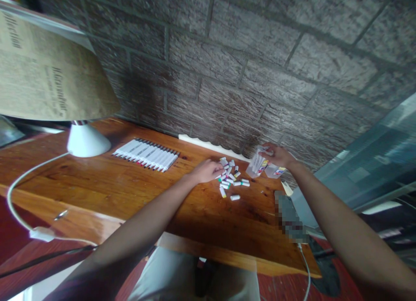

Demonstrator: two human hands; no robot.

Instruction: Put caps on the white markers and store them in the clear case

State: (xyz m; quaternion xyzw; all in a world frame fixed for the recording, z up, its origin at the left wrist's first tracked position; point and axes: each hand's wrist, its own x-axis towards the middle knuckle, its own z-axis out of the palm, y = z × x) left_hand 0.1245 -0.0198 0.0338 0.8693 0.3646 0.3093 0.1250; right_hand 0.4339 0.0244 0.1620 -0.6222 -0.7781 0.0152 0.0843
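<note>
A loose pile of small white cylinders with coloured ends, like marker caps (pixel 230 171), lies on the wooden desk (pixel 195 205). At the pile's left edge is my left hand (pixel 208 171), its fingers curled and pressed together over the nearest pieces; whether one is between them is hidden. Behind and to the right of the pile, my right hand (pixel 276 155) grips a clear plastic box (pixel 258 163) from above, tilted. A second clear box (pixel 274 171) with a coloured label is just beneath that hand. White markers (pixel 146 154) lie side by side in a neat row farther left.
A lamp (pixel 87 138) with a printed shade stands at the left, its white cord hanging over the desk's front edge. A stone-patterned wall (pixel 195 67) rises behind. At the right edge lies a blurred-out device (pixel 290 216) with a cable.
</note>
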